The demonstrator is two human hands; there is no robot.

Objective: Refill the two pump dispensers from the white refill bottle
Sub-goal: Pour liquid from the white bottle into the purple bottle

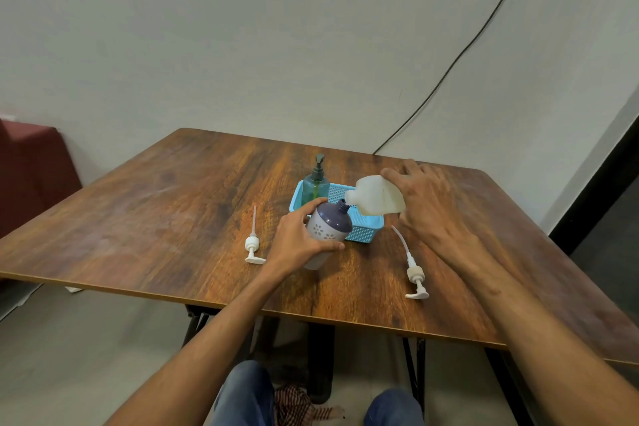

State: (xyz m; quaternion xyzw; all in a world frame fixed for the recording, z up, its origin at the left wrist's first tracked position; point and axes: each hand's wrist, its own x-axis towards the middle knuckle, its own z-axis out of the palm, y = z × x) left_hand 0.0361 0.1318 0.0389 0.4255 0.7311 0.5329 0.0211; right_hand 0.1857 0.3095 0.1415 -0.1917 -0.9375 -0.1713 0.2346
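Item one: the wooden table [155, 211] is carrying every article listed here.

Item two: the purple-and-white dispenser bottle [328, 230], pump removed, is sitting near the table's centre and tilting with its open neck toward 1 o'clock. The left hand [299, 239] is wrapping its fingers around the body, the thumb pressing on the near side.

Item three: the white refill bottle [375, 197] is hanging tipped on its side at 1 o'clock from the dispenser, its mouth pointing to 9 o'clock and touching or nearly touching the dispenser's neck. The right hand [427, 199] is gripping it from the 3 o'clock side, fingers curled over its far end. No stream of liquid can be made out.

Item four: the blue mesh basket [366, 230] is lying just behind the dispenser, at 12 o'clock from it.

Item five: the green pump dispenser [315, 183] is standing upright at the basket's 10 o'clock corner, pump still fitted.

Item six: one loose white pump [253, 245] is lying at 9 o'clock from the dispenser, tube pointing to 12 o'clock.

Item seven: a second loose pump [413, 273] is lying at 4 o'clock, its tube curving toward 11 o'clock.
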